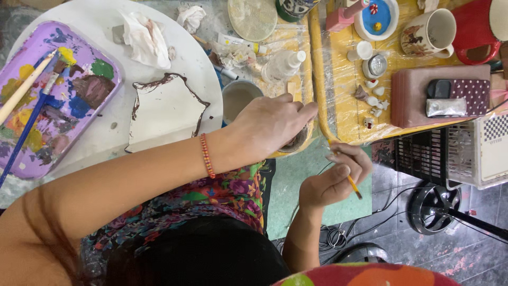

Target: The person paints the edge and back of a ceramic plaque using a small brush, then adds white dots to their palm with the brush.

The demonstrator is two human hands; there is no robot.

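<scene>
While the left hand (pixel 272 124) curls down over a small round brown thing (pixel 296 142), gripping it so that only its lower edge peeks out under the fingers, the right hand (pixel 330 180) sits just below it, closed around a thin yellow paintbrush (pixel 353 186). Far to the left of the left hand lies a big round white board (pixel 106 132), smooth and flat, with a wiggly brown paint outline (pixel 166 106) already drawn on it; the inside of that shape looks bare, so the painting seems only partly done. Further left still is a purple plastic tray (pixel 32 159), well used, smeared with yellow, green, blue and brown paint, with two long brushes (pixel 29 106) resting on it. Just above the left hand stands a round cup of cloudy water (pixel 239 98). Crumpled, soft white tissues (pixel 145 37) with stains lie further up and to the left. Up and to the right of both hands, on shiny yellow wrapped shelf (pixel 338 79), sit tiny white clay figures (pixel 374 100).
</scene>
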